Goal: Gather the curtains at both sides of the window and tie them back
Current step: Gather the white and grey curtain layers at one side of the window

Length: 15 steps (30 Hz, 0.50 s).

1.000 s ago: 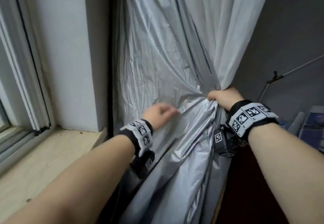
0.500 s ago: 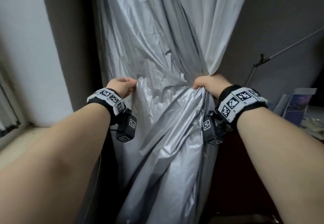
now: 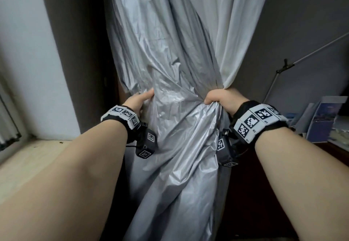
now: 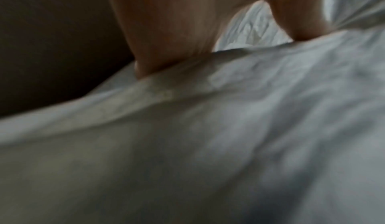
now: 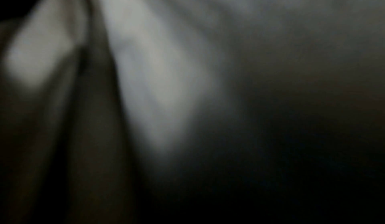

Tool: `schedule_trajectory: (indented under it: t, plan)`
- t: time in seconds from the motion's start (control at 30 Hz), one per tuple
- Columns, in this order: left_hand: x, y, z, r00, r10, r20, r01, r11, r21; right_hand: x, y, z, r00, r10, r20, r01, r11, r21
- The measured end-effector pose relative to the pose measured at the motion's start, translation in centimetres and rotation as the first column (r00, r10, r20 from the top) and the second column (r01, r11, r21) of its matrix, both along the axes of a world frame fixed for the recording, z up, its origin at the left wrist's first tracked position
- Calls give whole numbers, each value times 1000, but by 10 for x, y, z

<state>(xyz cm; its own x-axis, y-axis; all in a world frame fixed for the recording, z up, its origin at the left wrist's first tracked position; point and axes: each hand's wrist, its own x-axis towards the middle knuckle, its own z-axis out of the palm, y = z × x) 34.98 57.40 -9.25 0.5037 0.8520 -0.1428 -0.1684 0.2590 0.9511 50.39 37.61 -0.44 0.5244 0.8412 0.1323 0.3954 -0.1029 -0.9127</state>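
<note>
Your right hand [image 3: 223,100] is fisting the bunched silver curtain [image 3: 170,70] tightly. Your left hand [image 3: 138,101] is wrapping its fingers behind the curtain's left edge, thumb pressing in front.

Dim room; white wall [image 3: 28,61] left above pale wooden sill [image 3: 28,163]; dark grey wall [image 3: 311,14] right, metal stand [image 3: 283,70] against it.

The silver-grey curtain [image 3: 170,93] in my grip is shiny and creased all over. It hangs from above, pinches to a narrow waist where it is bunched, then falls loose in long folds below. A plainer white layer [image 3: 239,33] drapes over its right edge and draws into the same bunch. Up close, its folds [image 4: 229,128] show blurred.
</note>
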Motion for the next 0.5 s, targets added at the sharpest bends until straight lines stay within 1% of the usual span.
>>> schedule_trajectory:
  t: [0.03,0.1,0.13,0.2,0.27,0.33,0.37,0.43,0.5]
  plan:
    - [6,2,0,1000,4,13,-4,1000,12,0,1,-1,1000,-1,-14,1,1000,4]
    - [13,7,2,995,100,-13,-97,988,117,3,5,-1,999,-14,-38,14,1000,3]
    - [13,5,6,984,167,-54,-156,972,177,5,7,0,999,-20,-44,20,1000,-1]
    - [7,2,11,953,258,-156,-201,929,311,10,10,2,999,-36,-33,36,999,-6]
    - [-5,6,12,895,370,-248,-225,857,464,14,15,4,998,-56,-20,57,998,7]
    - [-26,10,15,818,464,-339,-195,779,596,15,23,5,998,-61,-19,62,998,24]
    - [-36,11,17,784,508,-357,-190,744,641,14,27,6,998,-62,-12,62,998,29]
    - [-55,15,16,745,568,-351,-210,698,684,11,38,5,997,-78,16,77,996,39]
    - [-74,14,15,706,615,-351,-236,672,702,7,50,4,993,-115,41,113,993,43]
